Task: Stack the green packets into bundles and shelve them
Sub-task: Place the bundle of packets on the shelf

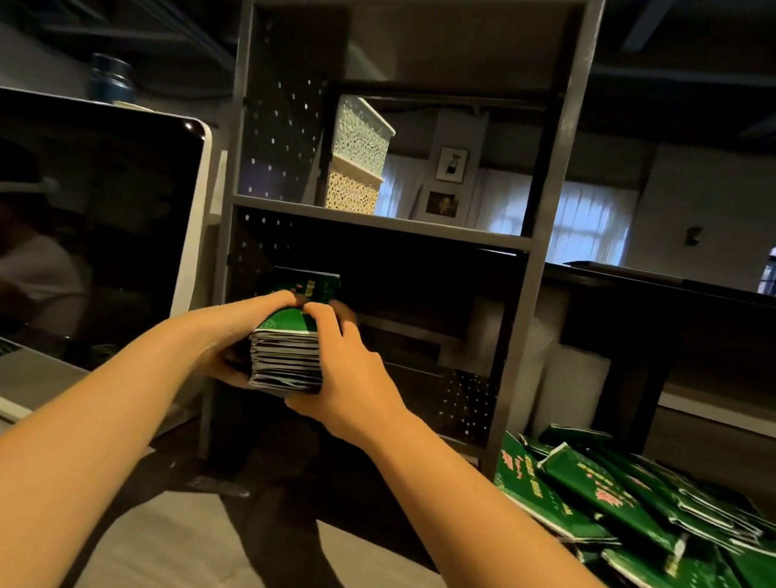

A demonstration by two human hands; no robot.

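Bundle (pixel 287 355) | between left hand (pixel 241 326) and right hand (pixel 344 375)

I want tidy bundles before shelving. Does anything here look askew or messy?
The held bundle looks fairly even. The loose packets at right lie in a jumbled heap, crossing at all angles. On the shelf, the upper basket sits tilted in the lower basket.

Bare forearms (pixel 72 452), bare left hand (pixel 234 330), bare right hand (pixel 355 386)

Lower shelf bay (pixel 423 307) open; baskets (pixel 359 166) above.
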